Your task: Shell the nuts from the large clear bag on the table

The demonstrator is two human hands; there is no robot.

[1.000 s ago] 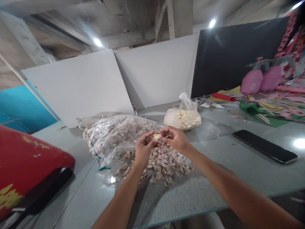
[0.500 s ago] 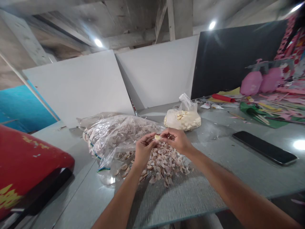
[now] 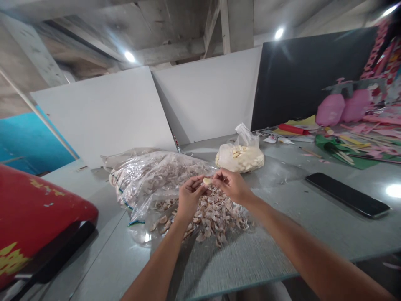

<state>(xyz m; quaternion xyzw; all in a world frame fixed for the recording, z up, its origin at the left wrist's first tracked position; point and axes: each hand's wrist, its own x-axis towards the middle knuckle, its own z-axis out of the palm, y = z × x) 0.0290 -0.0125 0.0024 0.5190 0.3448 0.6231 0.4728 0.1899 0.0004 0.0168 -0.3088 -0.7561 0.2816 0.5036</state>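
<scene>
A pale, peeled garlic clove (image 3: 207, 181) is pinched in the fingertips of my left hand (image 3: 189, 195), above the pile. My right hand (image 3: 232, 186) is close beside it, thumb and fingers pressed together by the clove's right end; whatever they hold is too small to make out. Under both hands lies a heap of dry garlic skins (image 3: 216, 213). A large clear plastic bag (image 3: 156, 167) of unpeeled cloves and skins lies behind and left, its mouth towards me. Farther back stands a smaller bag of peeled cloves (image 3: 239, 156).
To the right a black phone (image 3: 347, 194) lies on the grey table (image 3: 238, 263). A red, yellow-marked object (image 3: 40, 213) takes up the left edge. Coloured paper scraps (image 3: 347, 146) and pink bottles (image 3: 330, 109) crowd the back right. White boards (image 3: 106, 113) lean behind.
My right fingertips have drawn slightly right, away from the clove. My left hand keeps the clove in nearly the same spot.
</scene>
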